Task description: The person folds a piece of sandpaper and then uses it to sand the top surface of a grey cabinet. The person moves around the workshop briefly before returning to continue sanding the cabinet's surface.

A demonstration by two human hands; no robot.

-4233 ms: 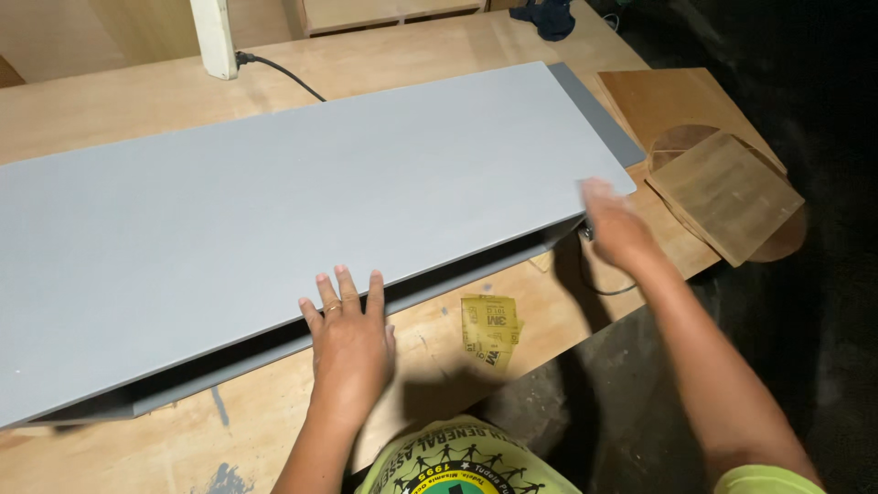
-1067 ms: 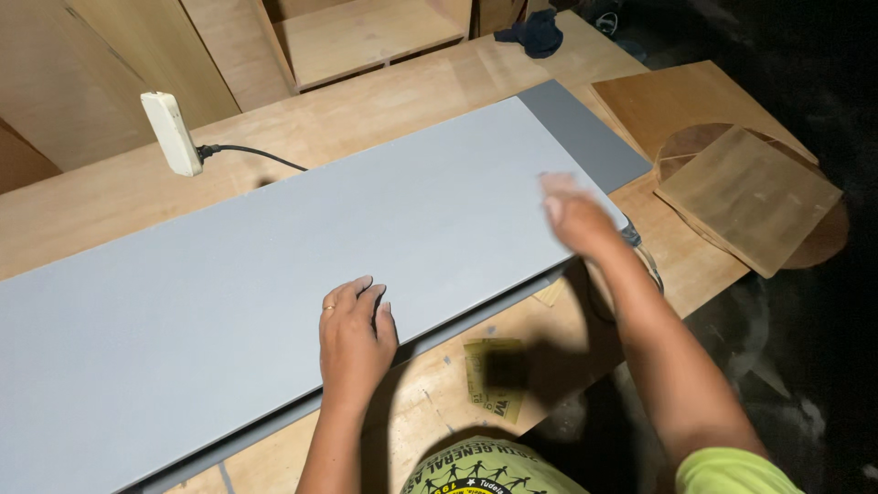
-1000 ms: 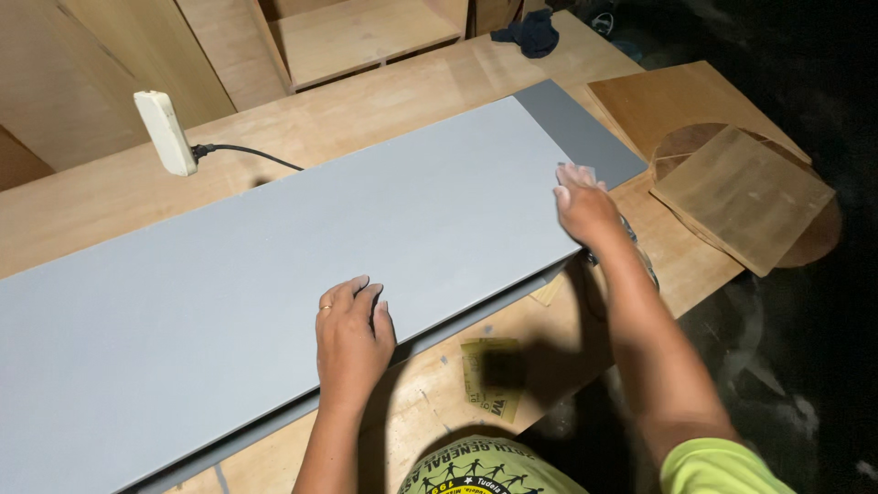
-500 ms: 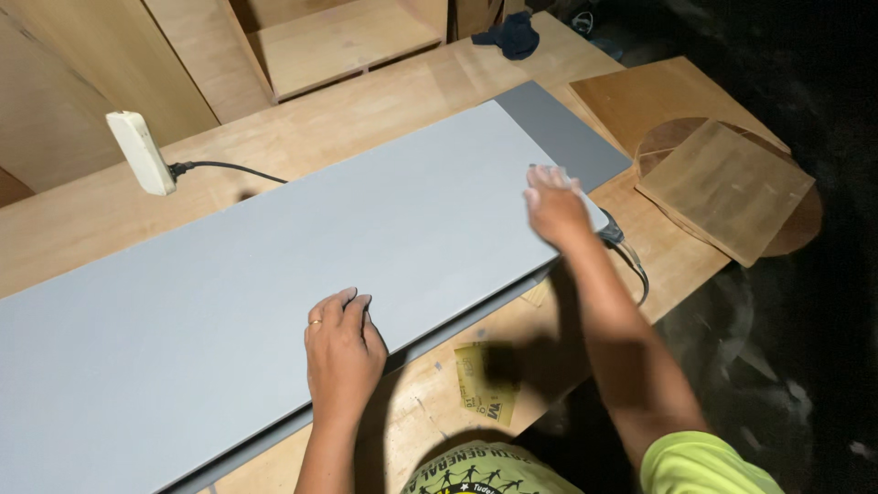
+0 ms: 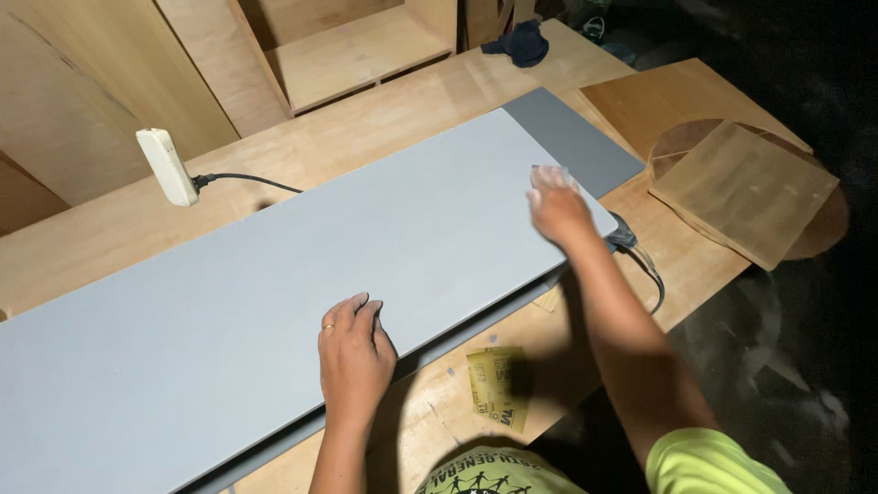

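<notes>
A long grey panel [image 5: 274, 274] lies across the wooden workbench [image 5: 384, 110], stacked on a second grey panel [image 5: 576, 137] that sticks out at the far right end. My left hand [image 5: 352, 352] rests flat on the near edge of the top panel, fingers together, a ring on one finger. My right hand [image 5: 555, 203] presses on the panel's right end, blurred by motion, with a small pale piece, apparently sandpaper [image 5: 549, 173], under its fingers.
A yellow sandpaper sheet [image 5: 498, 386] lies on the bench near me. A white power strip [image 5: 166, 166] with a black cable sits at the back left. Plywood pieces [image 5: 743, 190] lie to the right, a dark cloth [image 5: 523, 42] at the back, a black cable [image 5: 640, 261] beside the panel.
My right hand has slid back and forth over the panel's right end. My left hand stays pressed on the near edge. The view has shifted slightly.
</notes>
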